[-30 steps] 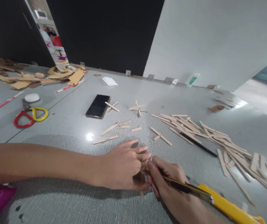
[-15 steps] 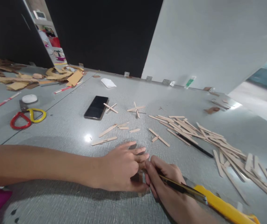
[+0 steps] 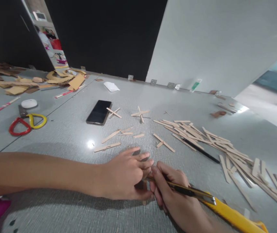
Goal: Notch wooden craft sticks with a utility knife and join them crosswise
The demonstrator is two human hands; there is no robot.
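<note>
Many flat, pale wooden sticks (image 3: 256, 166) are strewn at the right; a black rectangular phone (image 3: 99, 112) is set beyond the hands. Beside the spread left hand (image 3: 126, 174), whose grasp cannot be told, a slim gold-and-black tool (image 3: 189, 190) is pinched in the right hand (image 3: 174, 200), its tip hidden.

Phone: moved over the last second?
No. The phone keeps its place relative to the metal bracket below the black panel; only the whole view has shifted slightly.

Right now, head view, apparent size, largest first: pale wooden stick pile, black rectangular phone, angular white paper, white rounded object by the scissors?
Wooden stick pile
Black phone
White paper, white rounded object: too alike to rank
</note>
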